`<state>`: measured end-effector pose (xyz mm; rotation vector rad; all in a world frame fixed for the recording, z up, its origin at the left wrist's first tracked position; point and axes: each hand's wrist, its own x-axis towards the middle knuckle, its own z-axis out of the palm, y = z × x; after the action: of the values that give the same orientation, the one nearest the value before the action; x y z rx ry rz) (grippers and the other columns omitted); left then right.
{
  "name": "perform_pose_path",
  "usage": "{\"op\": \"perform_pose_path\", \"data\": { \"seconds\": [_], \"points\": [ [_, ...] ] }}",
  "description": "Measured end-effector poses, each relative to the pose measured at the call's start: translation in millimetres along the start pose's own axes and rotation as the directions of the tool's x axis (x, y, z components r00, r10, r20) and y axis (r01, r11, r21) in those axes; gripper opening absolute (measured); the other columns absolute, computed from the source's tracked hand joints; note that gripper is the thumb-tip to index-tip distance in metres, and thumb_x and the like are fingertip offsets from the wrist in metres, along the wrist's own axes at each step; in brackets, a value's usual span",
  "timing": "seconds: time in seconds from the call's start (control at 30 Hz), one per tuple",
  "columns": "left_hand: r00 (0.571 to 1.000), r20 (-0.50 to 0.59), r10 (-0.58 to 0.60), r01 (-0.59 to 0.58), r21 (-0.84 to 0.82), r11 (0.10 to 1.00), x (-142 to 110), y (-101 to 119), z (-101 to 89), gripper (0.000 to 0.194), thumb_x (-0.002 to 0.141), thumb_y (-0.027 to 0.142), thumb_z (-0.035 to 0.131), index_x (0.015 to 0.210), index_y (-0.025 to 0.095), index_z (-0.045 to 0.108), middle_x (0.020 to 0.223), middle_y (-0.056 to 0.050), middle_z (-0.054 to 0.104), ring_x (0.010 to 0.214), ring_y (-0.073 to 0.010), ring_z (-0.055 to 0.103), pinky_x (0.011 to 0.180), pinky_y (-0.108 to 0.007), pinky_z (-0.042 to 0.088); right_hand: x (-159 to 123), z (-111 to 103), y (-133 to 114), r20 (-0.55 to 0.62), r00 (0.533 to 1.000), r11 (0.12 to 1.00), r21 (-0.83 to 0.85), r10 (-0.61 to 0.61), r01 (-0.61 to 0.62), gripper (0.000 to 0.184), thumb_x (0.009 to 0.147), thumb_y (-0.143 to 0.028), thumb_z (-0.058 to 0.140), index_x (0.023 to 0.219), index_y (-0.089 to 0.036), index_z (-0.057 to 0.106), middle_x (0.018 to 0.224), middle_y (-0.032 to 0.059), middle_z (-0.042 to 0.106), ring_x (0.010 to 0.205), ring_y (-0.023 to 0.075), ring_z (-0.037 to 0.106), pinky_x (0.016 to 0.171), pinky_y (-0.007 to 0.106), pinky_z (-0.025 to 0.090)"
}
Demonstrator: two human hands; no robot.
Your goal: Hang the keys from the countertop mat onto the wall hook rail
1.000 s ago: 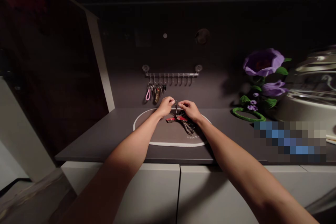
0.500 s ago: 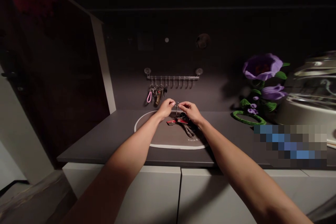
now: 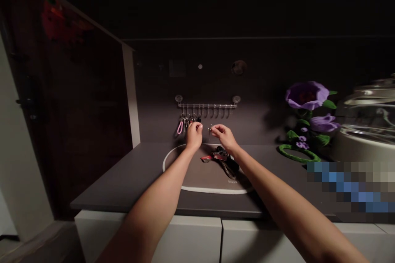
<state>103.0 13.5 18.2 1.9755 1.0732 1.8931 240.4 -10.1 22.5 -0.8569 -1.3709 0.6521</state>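
Observation:
My right hand [image 3: 225,135] pinches a small key ring with keys [image 3: 210,129] between thumb and fingertips, above the mat. To its left, my left hand [image 3: 194,136] is closed with thumb against curled fingers, apart from that ring; anything in it is hidden. Behind the left hand, several keys [image 3: 186,121] and a pink loop strap [image 3: 180,127] hang from a clear hook rail [image 3: 210,105] on the wall. Below both hands, a bunch of dark and red keys and fobs [image 3: 220,157] lies on a brown mat [image 3: 197,176] with a white rim.
The dark countertop [image 3: 123,176] carries the mat, with white cabinet doors [image 3: 182,238] beneath. Purple artificial flowers [image 3: 308,96] with a green ring base [image 3: 296,154] stand at the right, beside a large pale glass-topped object [image 3: 367,131]. A dark door [image 3: 80,131] is on the left.
My left hand has come away from the key ring, which stays in my right hand. The gap between the hands is wider. The camera view has tilted up, so the scene sits lower.

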Motion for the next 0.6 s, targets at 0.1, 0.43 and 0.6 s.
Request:
{"op": "perform_pose_path", "data": {
  "seconds": [0.1,0.43,0.6],
  "points": [
    [0.995,-0.078,-0.066,0.069,0.037,0.997,2,-4,-2.3,0.014,0.082,0.021,0.043,0.079,0.016,0.055,0.085,-0.007,0.06,0.08,-0.0152,0.054,0.077,-0.028,0.043,15,9,0,-0.056,0.998,0.998,0.046,0.04,-0.037,0.03,0.06,-0.042,0.068,0.071,-0.016,0.057,0.072,0.0016,0.06,0.071,0.0114,0.056,0.069,0.026,0.047],
    [0.978,-0.135,-0.157,0.168,0.08,0.982,3,-9,-5.0,0.014,0.081,0.019,0.041,0.075,0.018,0.054,0.084,-0.007,0.061,0.083,-0.0174,0.054,0.081,-0.032,0.042,64,39,-5,-0.208,0.973,0.993,0.076,0.104,-0.09,0.013,0.068,-0.027,0.061,0.07,-0.016,0.054,0.069,0.0032,0.061,0.062,0.0104,0.057,0.052,0.02,0.047],
    [0.98,-0.124,-0.153,0.163,0.075,0.984,3,-10,-5.4,0.014,0.081,0.018,0.041,0.076,0.018,0.054,0.085,-0.007,0.06,0.084,-0.0176,0.053,0.082,-0.032,0.041,76,50,-6,-0.256,0.958,0.992,0.04,0.127,-0.121,0.007,0.071,-0.02,0.056,0.067,-0.015,0.055,0.065,0.0031,0.06,0.057,0.0085,0.056,0.049,0.017,0.045]
  ]
}}
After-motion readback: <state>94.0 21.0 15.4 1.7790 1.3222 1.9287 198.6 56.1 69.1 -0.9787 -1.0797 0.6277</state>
